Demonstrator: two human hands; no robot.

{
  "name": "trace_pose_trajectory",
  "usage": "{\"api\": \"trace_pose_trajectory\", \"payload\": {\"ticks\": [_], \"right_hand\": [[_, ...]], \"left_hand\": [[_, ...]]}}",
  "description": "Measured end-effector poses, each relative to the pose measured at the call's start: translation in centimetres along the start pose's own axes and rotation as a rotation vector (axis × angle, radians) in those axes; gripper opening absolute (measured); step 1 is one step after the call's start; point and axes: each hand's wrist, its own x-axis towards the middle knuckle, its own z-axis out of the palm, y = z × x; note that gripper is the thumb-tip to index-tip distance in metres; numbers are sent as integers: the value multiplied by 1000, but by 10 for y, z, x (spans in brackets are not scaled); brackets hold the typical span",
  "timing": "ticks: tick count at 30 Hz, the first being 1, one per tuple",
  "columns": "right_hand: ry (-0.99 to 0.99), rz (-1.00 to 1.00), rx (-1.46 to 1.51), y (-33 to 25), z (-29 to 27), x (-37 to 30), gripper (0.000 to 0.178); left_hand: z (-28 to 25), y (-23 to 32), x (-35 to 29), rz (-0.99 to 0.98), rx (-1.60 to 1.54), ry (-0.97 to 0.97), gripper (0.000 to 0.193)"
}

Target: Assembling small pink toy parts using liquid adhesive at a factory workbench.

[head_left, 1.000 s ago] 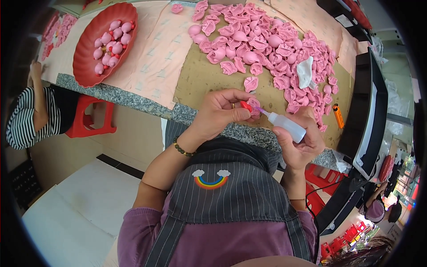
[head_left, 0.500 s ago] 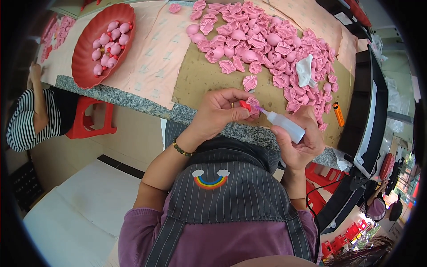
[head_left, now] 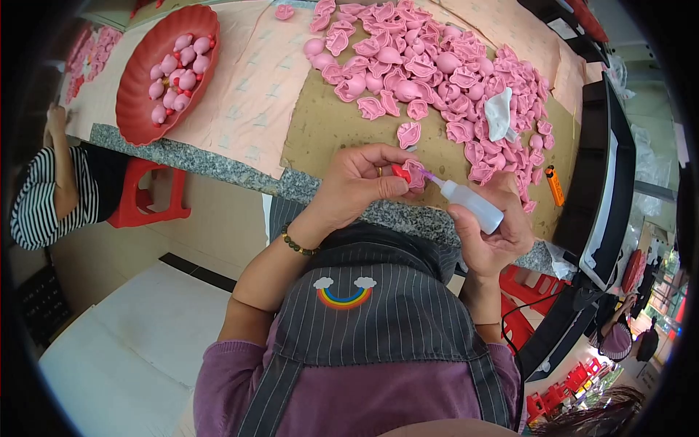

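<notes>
And here it is, close work right over the near edge of the brown board (head_left: 320, 138): the left hand (head_left: 370, 176) has a small red piece (head_left: 400, 172) pinched between thumb and index finger, a pink moulded shell (head_left: 415, 175) just beyond at the fingertips. Across from it, the right hand (head_left: 496, 222) is closed around a translucent squeeze bottle (head_left: 475, 207), its purple nozzle (head_left: 430, 177) right at the shell's rim; whether the 2 touch, nobody could tell from here. The smart play, it seems: hold the shell dead steady, press gently, let small amounts out along the rim and keep fingertips clear of the tip. Now look at the pose! The left forearm slants up from the lower left, beaded bracelet (head_left: 298, 242) at the wrist, while the right forearm stands nearly upright, hand turned inward, thumb along the bottle's near side, the 2 hands meeting nozzle to shell
</notes>
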Motion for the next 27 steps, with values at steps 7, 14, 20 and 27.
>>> {"api": "trace_pose_trajectory", "payload": {"ticks": [7,14,20,27], "right_hand": [[-13,3,-1,2,1,0,28],[11,9,-1,3,0,-2,28],[10,-1,-15,2,-1,0,26],[14,-37,-30,2,0,3,24]], "left_hand": [[2,1,0,-7,26,8,32],[1,0,0,11,29,19,32],[2,0,0,8,33,17,34],[2,1,0,15,37,22,34]]}}
